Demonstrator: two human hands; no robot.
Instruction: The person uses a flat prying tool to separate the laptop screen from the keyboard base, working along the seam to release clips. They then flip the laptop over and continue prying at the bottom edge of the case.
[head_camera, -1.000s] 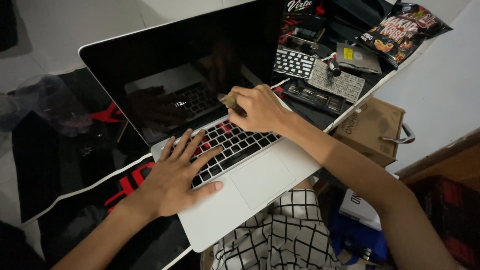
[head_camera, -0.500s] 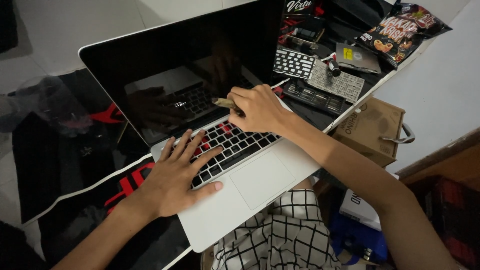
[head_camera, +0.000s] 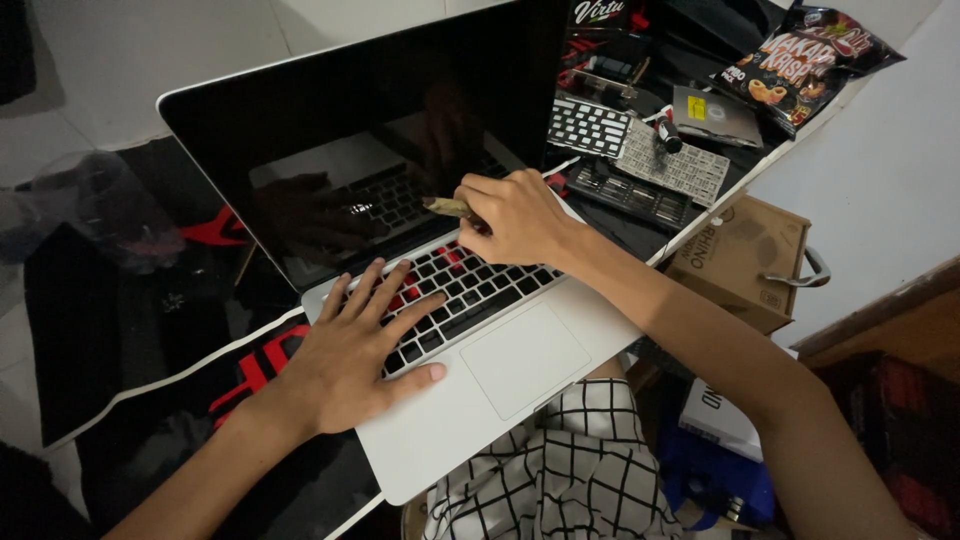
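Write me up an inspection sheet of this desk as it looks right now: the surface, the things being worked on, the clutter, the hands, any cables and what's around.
Surface: dark desk mat with red and white markings.
Job's things: open silver laptop, screen dark, some key spots showing red; thin tan tool.
Clutter: loose keyboard panels, marker, snack bag, all behind the laptop.
Hands: left hand flat on the keys, fingers spread; right hand pinches the tool above the top key rows.
Cables: nothing seen.
Surroundings: cardboard box with a metal handle beside the desk, checked cloth below the laptop, white box lower right.
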